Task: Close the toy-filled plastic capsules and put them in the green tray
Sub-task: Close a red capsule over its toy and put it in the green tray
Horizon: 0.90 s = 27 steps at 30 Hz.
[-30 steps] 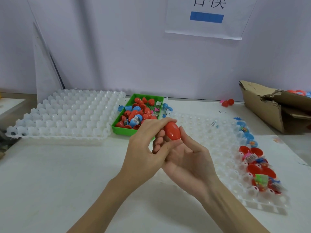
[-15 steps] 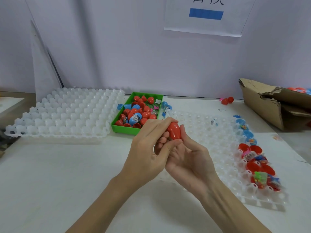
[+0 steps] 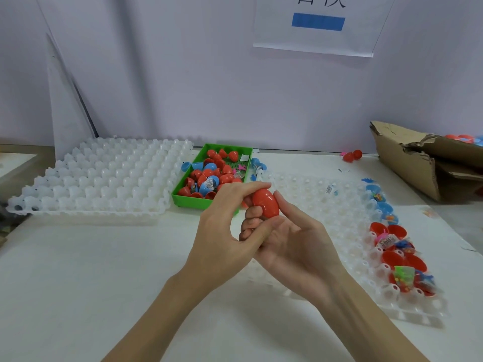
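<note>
White tabletop (image 3: 78,283), both hands on one red capsule (image 3: 265,203).
Left hand (image 3: 224,231) and right hand (image 3: 295,246) each grip it, fingers curled round, just before the green tray (image 3: 188,198).

I see a white tabletop (image 3: 78,283) with two white moulded cell trays lying on it: the left cell tray (image 3: 99,178) sits at the far left, and the right cell tray (image 3: 339,205) lies slantwise toward the right edge. A torn cardboard box (image 3: 418,165) lies at the far right, well apart from the left cell tray. On the pale wall (image 3: 156,74) behind hangs a white paper sign (image 3: 318,24) with a blue bar and dark characters cut off at the top, and a thin white panel (image 3: 68,111) leans against the wall at the left.
</note>
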Motion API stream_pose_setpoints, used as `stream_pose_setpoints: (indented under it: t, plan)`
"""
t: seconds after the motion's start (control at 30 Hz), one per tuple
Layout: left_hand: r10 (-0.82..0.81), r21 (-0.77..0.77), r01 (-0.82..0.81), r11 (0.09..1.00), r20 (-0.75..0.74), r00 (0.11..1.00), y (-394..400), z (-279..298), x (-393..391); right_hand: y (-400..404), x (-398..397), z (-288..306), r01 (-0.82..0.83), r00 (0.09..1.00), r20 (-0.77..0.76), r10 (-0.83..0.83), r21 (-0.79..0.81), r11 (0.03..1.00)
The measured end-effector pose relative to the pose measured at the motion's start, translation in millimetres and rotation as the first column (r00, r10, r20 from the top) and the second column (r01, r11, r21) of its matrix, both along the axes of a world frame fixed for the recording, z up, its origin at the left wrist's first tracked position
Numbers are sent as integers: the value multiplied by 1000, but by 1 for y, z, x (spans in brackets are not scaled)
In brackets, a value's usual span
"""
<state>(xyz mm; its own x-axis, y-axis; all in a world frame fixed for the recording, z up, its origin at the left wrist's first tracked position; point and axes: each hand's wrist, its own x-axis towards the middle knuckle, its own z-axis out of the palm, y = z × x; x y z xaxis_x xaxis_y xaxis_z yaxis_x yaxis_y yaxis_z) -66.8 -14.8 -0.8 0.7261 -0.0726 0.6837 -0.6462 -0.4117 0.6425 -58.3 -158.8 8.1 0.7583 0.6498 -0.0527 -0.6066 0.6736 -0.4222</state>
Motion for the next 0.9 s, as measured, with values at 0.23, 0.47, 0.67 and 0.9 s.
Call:
stream_pose_setpoints:
  t: [0.23,0.47,0.67,0.9]
  plan:
    - [91,39,-99,994,164,982,-1,-1,3,1,0,-5,31,999,19,-31,-1,1000]
    - [87,18,-92,996,200,976,0,-3,3,4,-2,-8,45,998,44,-45,0,999]
    - [96,26,-103,994,201,975,-1,-4,2,7,-5,-10,90,996,-12,-89,33,995]
    - [97,1,-97,995,92,991,-6,-5,1,7,-2,-6,63,997,-35,-63,8,998]
